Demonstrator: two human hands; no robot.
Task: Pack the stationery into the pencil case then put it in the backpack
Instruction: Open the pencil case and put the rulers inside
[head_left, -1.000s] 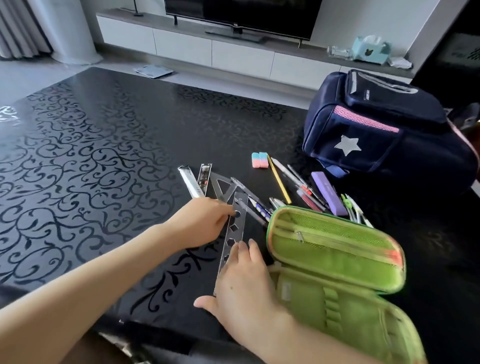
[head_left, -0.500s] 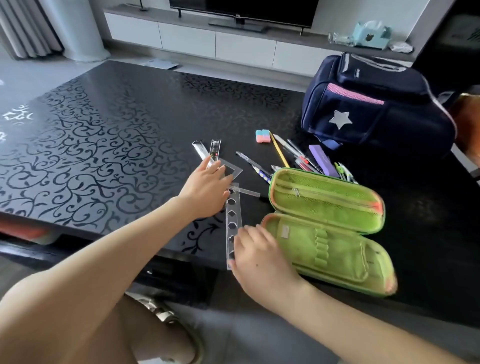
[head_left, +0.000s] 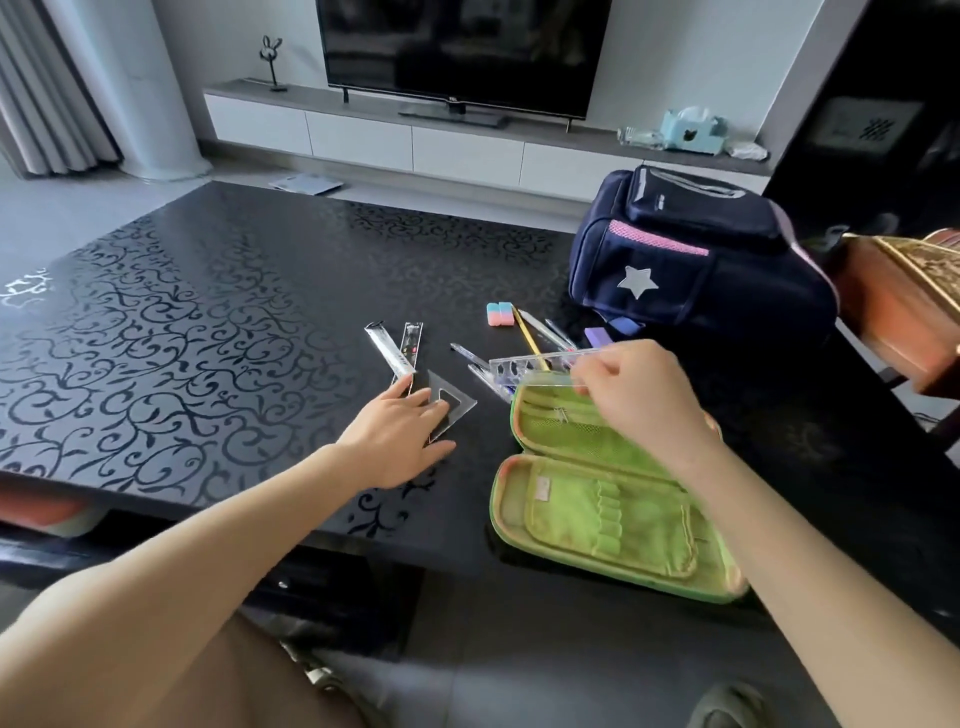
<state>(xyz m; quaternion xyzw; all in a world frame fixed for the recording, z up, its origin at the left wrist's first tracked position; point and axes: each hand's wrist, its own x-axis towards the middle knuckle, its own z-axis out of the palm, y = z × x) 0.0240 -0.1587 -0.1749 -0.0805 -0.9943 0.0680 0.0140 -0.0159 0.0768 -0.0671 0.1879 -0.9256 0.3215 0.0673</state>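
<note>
Clear ruler (head_left: 524, 366) pinched by right hand (head_left: 639, 400) at pencil case (head_left: 505, 501) rim; left hand (head_left: 395, 436) flat on triangle (head_left: 458, 402).

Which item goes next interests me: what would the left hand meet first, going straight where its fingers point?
Probably the clear set square; fingers of the left hand seem to touch it.

The clear stencil ruler (head_left: 524, 368) is up off the tabletop, pinched at one end by the right fingers (head_left: 589, 373), lying level just above the far rim of the green pencil case (head_left: 613, 514). The case is hinged wide open, its mesh-pocket half below those fingers and its pen-loop half nearer. A clear set square (head_left: 453, 402) lies flat under the left fingers (head_left: 421, 410), with two slim clear rulers (head_left: 392, 353) just beyond them. A pink-and-blue eraser (head_left: 500, 314), a yellow pencil (head_left: 525, 332) and pens (head_left: 551, 332) lie beyond the right fingers. The navy star backpack (head_left: 701, 270) is farther back.
</note>
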